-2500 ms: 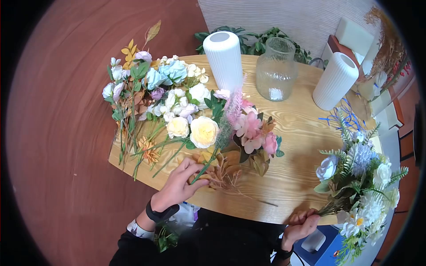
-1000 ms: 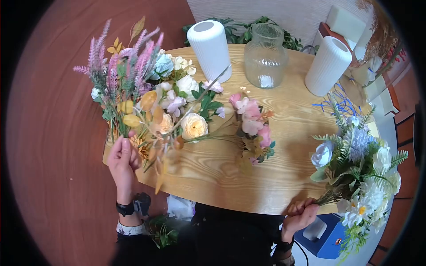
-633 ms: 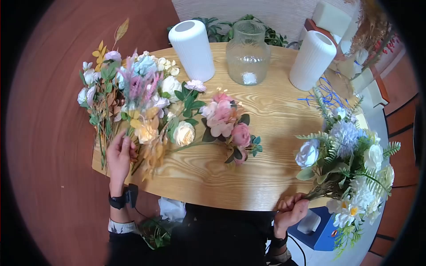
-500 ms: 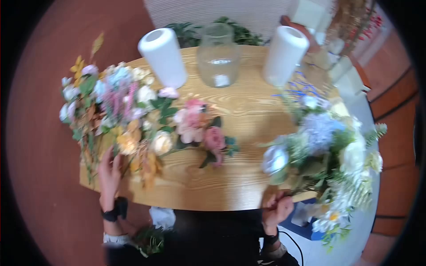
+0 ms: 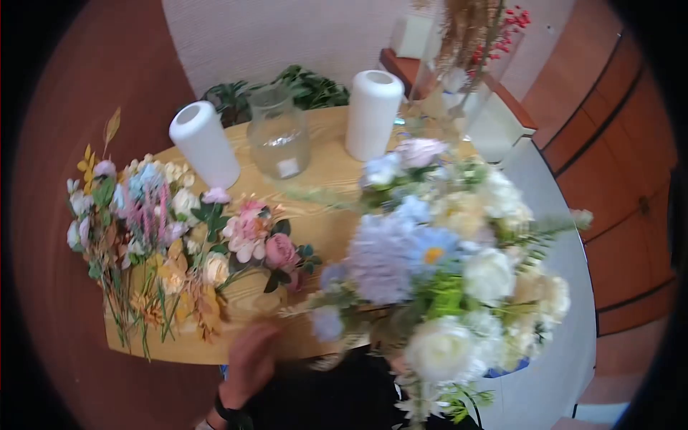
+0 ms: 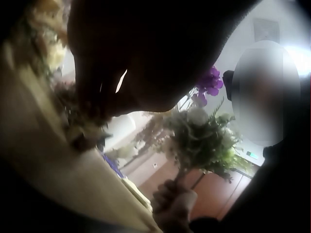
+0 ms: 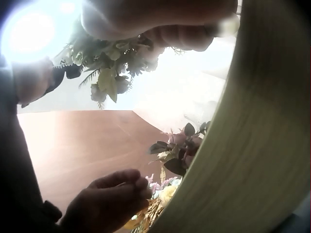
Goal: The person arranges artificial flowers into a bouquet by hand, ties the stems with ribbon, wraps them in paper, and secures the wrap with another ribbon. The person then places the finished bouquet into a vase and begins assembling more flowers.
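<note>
My left hand (image 5: 252, 358) is blurred near the table's front edge, holding nothing. In the right wrist view the left hand (image 7: 109, 201) has loosely bent fingers. My right hand, hidden behind the bouquet in the head view, grips its stems; the left wrist view shows the right hand (image 6: 175, 201) curled round them below the blooms. The bouquet (image 5: 476, 279) is upright, with lavender, pale blue, white and cream flowers and green fronds. Pink flowers (image 5: 247, 236), cream roses (image 5: 216, 269), and pink and purple sprigs (image 5: 147, 218) lie on the left of the table (image 5: 326, 233).
A white ribbed vase (image 5: 208, 147), a clear glass vase (image 5: 279, 140) and a second white vase (image 5: 374, 118) stand along the back. Behind them are green leaves (image 5: 312, 89). Dried stems and red berries (image 5: 510, 32) stand at the back right.
My left hand laid the pink-purple sprigs and yellow-leaved stems among the flowers at left, let go and came back toward the middle. My right hand brought the bouquet up and inward. The view turned right.
</note>
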The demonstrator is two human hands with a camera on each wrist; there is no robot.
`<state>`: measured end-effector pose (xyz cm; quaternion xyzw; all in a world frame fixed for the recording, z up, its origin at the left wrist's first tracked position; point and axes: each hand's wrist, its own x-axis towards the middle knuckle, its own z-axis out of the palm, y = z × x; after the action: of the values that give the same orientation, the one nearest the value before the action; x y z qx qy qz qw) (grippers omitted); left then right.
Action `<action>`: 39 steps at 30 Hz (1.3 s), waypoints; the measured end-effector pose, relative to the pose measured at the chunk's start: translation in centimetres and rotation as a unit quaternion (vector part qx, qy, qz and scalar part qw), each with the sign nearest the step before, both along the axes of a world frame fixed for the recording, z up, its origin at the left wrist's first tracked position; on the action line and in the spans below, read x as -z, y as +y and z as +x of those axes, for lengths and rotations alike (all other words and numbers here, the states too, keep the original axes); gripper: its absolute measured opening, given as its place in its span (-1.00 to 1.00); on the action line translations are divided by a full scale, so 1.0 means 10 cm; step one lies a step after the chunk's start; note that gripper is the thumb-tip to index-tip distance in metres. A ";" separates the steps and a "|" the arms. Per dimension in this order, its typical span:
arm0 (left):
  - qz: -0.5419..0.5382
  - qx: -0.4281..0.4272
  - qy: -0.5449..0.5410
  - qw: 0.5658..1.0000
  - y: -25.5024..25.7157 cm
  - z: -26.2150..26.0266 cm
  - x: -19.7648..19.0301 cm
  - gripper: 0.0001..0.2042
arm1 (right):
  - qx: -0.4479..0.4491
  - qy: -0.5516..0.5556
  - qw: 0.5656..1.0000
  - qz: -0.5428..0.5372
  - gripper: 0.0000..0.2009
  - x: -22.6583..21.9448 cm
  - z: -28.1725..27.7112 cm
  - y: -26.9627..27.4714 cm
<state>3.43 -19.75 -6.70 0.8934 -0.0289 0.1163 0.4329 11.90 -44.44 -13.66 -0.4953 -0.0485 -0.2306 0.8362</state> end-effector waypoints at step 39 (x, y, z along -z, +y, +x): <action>-0.385 0.367 0.004 0.846 -0.76 0.65 0.18 -0.49 | -0.298 0.035 0.945 -0.128 -0.87 -0.20 0.33 0.42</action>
<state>9.90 -27.34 -8.48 0.5793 -0.3059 -0.0533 0.7537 15.24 -40.23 -11.67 -0.5686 -0.1940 0.0548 0.7976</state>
